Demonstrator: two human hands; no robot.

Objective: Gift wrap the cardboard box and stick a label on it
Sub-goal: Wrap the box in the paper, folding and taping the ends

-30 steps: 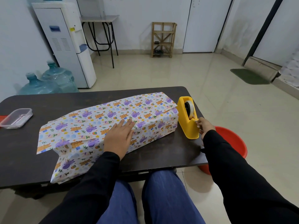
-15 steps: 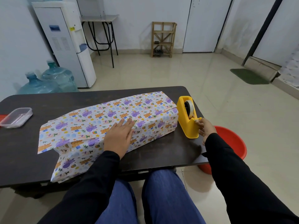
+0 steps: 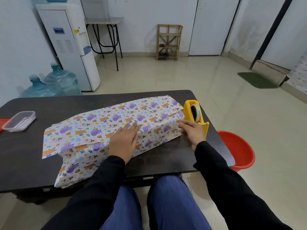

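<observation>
On my feed, one dark table [image 3: 49, 105] with a matte top and rounded corners fills the middle; behind it on the left stands one white, boxy water dispenser [image 3: 69, 48], and two round, translucent blue water jugs [image 3: 39, 88] [image 3: 62, 79] sit on the floor beside it.

One long cardboard box [image 3: 149, 123] lies slantwise across the table; the cardboard is hidden under smooth wrapping paper [image 3: 86, 130] printed with orange bears and purple animals; the paper's left end stands open, with one flap flat on the table and another drooping over the near edge.

One round red plastic bucket [image 3: 237, 150] sits on the floor by the table's right near corner; one slatted wooden rack [image 3: 168, 42] stands against the far wall.

I count two hands, both in black sleeves. The left hand [image 3: 123, 142] lies palm down on the box's top near its front edge, fingers straight and pressed together on the paper. The right hand [image 3: 193, 131] touches the paper at the box's right end, fingers loosely bent and close together; I cannot tell whether they pinch anything.

One blocky yellow plastic tape dispenser [image 3: 189, 112] stands just beside that right end, holding one tape roll [image 3: 196, 112]; one clear, rectangular plastic container [image 3: 19, 121] with rounded corners rests near the table's left edge.
</observation>
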